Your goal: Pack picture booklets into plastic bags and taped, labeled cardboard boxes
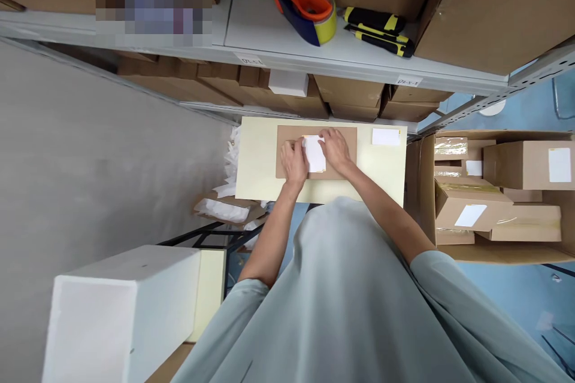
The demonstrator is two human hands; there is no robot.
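Note:
A flat brown cardboard box (283, 169) lies on the pale yellow table in front of me. On its top is a white label (315, 158) with thin yellowish edges. My left hand (294, 161) is closed at the label's left edge, fingers curled and fingertips near its upper left corner. At the upper right corner, the bent fingers and thumb of my right hand (335, 148) pinch the label's edge. Both hands cover parts of the box top. To the right, a second white label (386, 137) rests on the table.
The pale yellow table (260, 158) meets a shelf holding an orange tape dispenser (300, 6) and several black-yellow cutters (380, 30). A large open carton (422, 179) with several labelled boxes stands right. A white foam box (126, 305) is lower left, crumpled packing paper (224, 209) beside the table.

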